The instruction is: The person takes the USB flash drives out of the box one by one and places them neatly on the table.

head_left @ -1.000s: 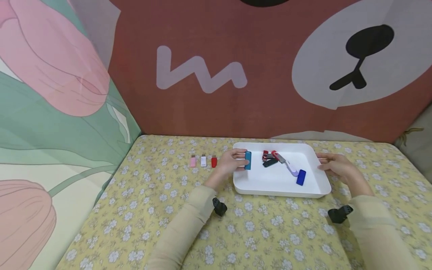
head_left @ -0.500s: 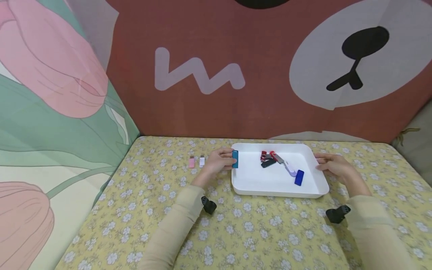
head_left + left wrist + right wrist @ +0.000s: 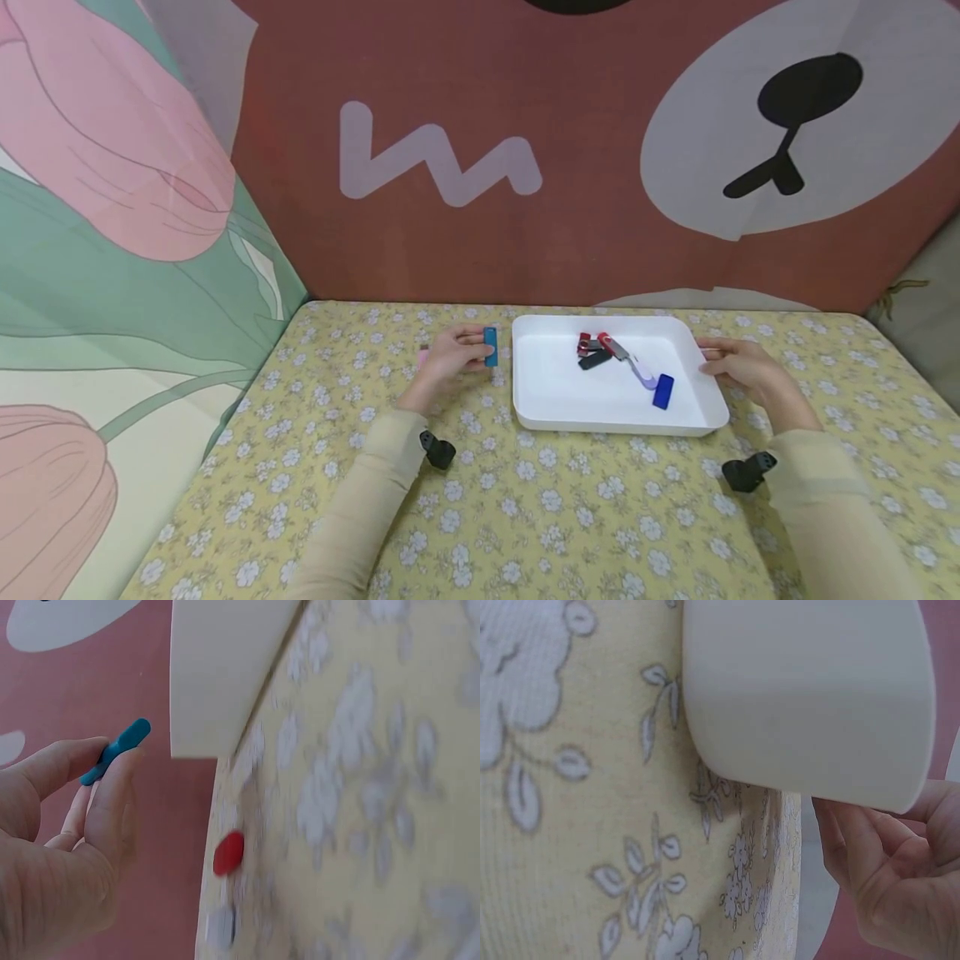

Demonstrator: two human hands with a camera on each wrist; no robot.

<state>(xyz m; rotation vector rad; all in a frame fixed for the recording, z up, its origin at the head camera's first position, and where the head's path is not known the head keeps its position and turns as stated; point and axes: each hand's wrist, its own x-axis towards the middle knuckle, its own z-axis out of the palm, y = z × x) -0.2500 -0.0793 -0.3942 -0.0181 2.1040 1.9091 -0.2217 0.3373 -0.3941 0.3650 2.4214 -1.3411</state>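
Note:
My left hand [image 3: 452,354] pinches a teal USB flash drive [image 3: 491,347] between thumb and fingers, just left of the white tray [image 3: 622,427]. In the left wrist view the drive [image 3: 116,752] is held up off the cloth. Below that hand, a red USB stick [image 3: 229,853] and a white USB stick [image 3: 220,927] lie on the cloth; both are hidden in the head view. Part of a pink USB stick [image 3: 422,357] shows beside the hand. At the tray's right end, my right hand [image 3: 742,367] grips the rim, thumb over the edge and fingers against the outer wall.
Inside the tray lie a dark blue drive [image 3: 663,392], a lilac swivel drive [image 3: 643,372], a red swivel drive [image 3: 611,345], a black drive [image 3: 596,359] and a small red one [image 3: 583,343]. Flowered yellow cloth [image 3: 525,517] covers the table. A printed brown backdrop [image 3: 450,250] stands behind.
My left hand has carried the teal drive leftward, out from over the tray, and now covers the red and white sticks in the head view. The right hand stays at the rim.

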